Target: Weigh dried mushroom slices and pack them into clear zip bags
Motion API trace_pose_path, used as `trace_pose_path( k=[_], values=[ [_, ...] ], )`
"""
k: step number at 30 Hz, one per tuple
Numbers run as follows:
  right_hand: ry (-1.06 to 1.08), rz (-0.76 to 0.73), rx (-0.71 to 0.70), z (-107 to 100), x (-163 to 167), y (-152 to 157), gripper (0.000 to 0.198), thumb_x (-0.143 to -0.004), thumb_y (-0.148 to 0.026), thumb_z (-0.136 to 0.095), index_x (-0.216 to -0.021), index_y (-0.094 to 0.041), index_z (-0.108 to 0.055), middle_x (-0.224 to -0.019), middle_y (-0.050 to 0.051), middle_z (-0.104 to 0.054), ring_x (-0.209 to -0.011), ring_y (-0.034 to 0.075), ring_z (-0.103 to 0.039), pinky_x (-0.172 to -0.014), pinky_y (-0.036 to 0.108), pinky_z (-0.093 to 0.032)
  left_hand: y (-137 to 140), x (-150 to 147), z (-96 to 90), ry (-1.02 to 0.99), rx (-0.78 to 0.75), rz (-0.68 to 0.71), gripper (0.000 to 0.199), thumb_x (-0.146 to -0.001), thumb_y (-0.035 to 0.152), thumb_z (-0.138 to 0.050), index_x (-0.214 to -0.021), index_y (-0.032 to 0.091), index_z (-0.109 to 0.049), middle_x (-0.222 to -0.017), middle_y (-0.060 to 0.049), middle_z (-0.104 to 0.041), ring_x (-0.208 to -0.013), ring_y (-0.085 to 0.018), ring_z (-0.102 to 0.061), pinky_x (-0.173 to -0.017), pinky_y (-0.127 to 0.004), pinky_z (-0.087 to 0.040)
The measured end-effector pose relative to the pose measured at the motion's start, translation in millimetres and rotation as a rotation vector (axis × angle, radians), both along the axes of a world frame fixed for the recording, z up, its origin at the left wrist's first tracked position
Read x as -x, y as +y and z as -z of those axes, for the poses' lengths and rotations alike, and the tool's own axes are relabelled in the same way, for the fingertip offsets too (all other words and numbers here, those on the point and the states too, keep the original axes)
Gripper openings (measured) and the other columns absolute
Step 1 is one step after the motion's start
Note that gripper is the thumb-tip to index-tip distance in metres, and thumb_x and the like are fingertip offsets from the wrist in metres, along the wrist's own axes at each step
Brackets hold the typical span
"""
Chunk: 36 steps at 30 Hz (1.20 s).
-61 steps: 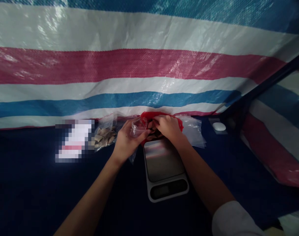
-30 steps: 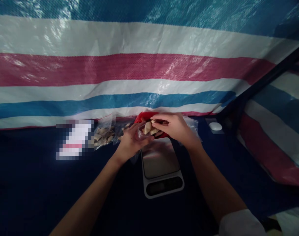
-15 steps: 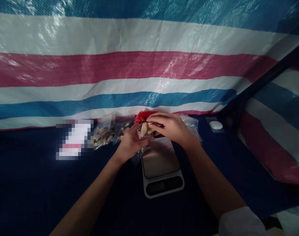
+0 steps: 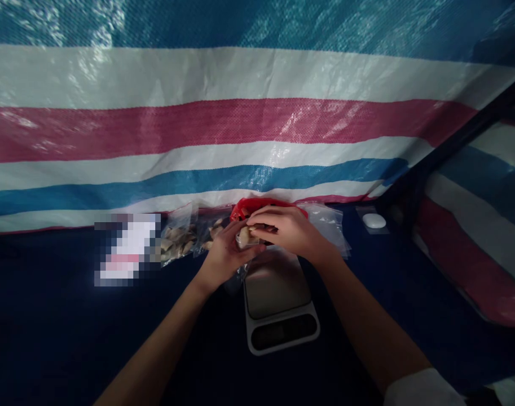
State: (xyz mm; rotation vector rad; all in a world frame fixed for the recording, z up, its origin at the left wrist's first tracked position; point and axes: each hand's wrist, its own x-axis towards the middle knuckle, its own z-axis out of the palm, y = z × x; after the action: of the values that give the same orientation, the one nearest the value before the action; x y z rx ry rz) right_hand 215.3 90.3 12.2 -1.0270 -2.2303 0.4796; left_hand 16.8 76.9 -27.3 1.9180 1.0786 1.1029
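Note:
My left hand is closed around a small clear plastic bag, its mouth held up beyond the kitchen scale. Pale dried slices show at the bag's opening. From the right, my right hand reaches over that opening, fingers curled and pinched at the slices. Its fingertips are partly hidden, but pale pieces show at them. Just behind both hands lies a red plastic bag with brownish pieces inside, mostly covered by my right hand.
Left of my hands lie clear bags of dried slices. Flat clear bags lie to the right, then a white oval object. A blurred-out pale sheet is at far left. Striped tarpaulin rises behind the dark blue table.
My right hand has dipped slightly lower and closer to the bag in my left hand. More of the red bag shows behind. The whole view has shifted a little, with things sitting lower.

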Motion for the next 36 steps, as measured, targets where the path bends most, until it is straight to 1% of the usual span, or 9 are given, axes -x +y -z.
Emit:
trace_pose_path(
  k=[7, 14, 17, 20, 23, 26, 29, 31, 36],
  values=[
    [-0.004, -0.042, 0.043, 5, -4, 3, 0.022, -0.096, -0.03, -0.066, -0.111, -0.038, -0.08, -0.12, -0.003, -0.076, -0.113, 0.023, -0.072, -0.098, 0.032, -0.062, 1, 2, 2.7, 0.013, -0.014, 0.024, 0.051, -0.079, 0.042, -0.084, -0.124, 0.022, -0.071, -0.119, -0.011, -0.076, -0.11, -0.029, -0.072, -0.098, -0.046, -0.059],
    [0.05, -0.035, 0.12, 4, -7, 4, 0.019, -0.094, -0.031, -0.068, -0.108, -0.037, -0.08, -0.119, -0.001, -0.076, -0.108, 0.023, -0.073, -0.091, 0.032, -0.064, 2, 3, 10.4, 0.053, -0.078, -0.118, 0.061, -0.074, 0.053, -0.088, -0.123, 0.021, -0.071, -0.114, -0.011, -0.077, -0.104, -0.03, -0.075, -0.096, -0.047, -0.06],
    [0.127, -0.065, 0.141, 5, -6, 4, 0.017, -0.091, -0.028, -0.069, -0.103, -0.032, -0.08, -0.114, 0.001, -0.077, -0.105, 0.023, -0.073, -0.092, 0.034, -0.063, 0, 2, 9.7, 0.069, -0.093, -0.113, 0.059, -0.076, 0.054, -0.086, -0.122, 0.019, -0.072, -0.114, -0.012, -0.078, -0.104, -0.032, -0.075, -0.095, -0.047, -0.059],
    [0.158, -0.084, 0.135, 7, -4, 4, 0.014, -0.09, -0.026, -0.07, -0.1, -0.031, -0.08, -0.111, 0.0, -0.078, -0.106, 0.022, -0.073, -0.093, 0.03, -0.061, -1, 1, 7.7, 0.07, -0.096, -0.062, 0.056, -0.078, 0.051, -0.085, -0.121, 0.019, -0.072, -0.116, -0.012, -0.077, -0.106, -0.031, -0.074, -0.095, -0.045, -0.06],
    [0.142, -0.098, 0.159, 8, -3, 3, 0.014, -0.092, -0.027, -0.071, -0.102, -0.032, -0.08, -0.113, -0.003, -0.078, -0.107, 0.02, -0.073, -0.093, 0.026, -0.06, -1, 1, 7.1, 0.074, -0.091, -0.042, 0.054, -0.078, 0.05, -0.085, -0.121, 0.02, -0.072, -0.115, -0.012, -0.077, -0.105, -0.03, -0.074, -0.093, -0.044, -0.06],
    [0.185, -0.115, 0.208, 7, -5, 3, 0.016, -0.091, -0.027, -0.073, -0.106, -0.029, -0.08, -0.116, -0.002, -0.079, -0.107, 0.019, -0.074, -0.094, 0.026, -0.06, -1, 2, 8.1, 0.073, -0.083, -0.049, 0.05, -0.08, 0.05, -0.083, -0.12, 0.022, -0.073, -0.114, -0.011, -0.078, -0.105, -0.03, -0.074, -0.093, -0.044, -0.06],
    [0.25, -0.108, 0.258, 6, -10, 4, 0.02, -0.088, -0.027, -0.077, -0.108, -0.028, -0.081, -0.116, -0.001, -0.08, -0.105, 0.02, -0.076, -0.094, 0.027, -0.06, 0, 2, 9.9, 0.068, -0.085, -0.071, 0.049, -0.081, 0.05, -0.082, -0.12, 0.022, -0.074, -0.114, -0.011, -0.079, -0.105, -0.03, -0.074, -0.093, -0.046, -0.06],
    [0.263, -0.094, 0.298, 6, -14, 6, 0.022, -0.088, -0.029, -0.078, -0.11, -0.027, -0.081, -0.111, 0.0, -0.081, -0.099, 0.02, -0.077, -0.091, 0.03, -0.061, 0, 3, 11.1, 0.061, -0.087, -0.087, 0.052, -0.08, 0.051, -0.083, -0.121, 0.021, -0.074, -0.115, -0.012, -0.079, -0.105, -0.03, -0.074, -0.093, -0.047, -0.06],
    [0.254, 0.006, 0.401, 8, -22, 10, 0.023, -0.089, -0.029, -0.075, -0.111, -0.024, -0.081, -0.105, 0.004, -0.082, -0.092, 0.02, -0.078, -0.085, 0.033, -0.063, -1, 3, 9.6, 0.043, -0.113, -0.11, 0.055, -0.079, 0.052, -0.084, -0.124, 0.021, -0.074, -0.117, -0.012, -0.079, -0.106, -0.031, -0.075, -0.098, -0.049, -0.06]
  ],
)
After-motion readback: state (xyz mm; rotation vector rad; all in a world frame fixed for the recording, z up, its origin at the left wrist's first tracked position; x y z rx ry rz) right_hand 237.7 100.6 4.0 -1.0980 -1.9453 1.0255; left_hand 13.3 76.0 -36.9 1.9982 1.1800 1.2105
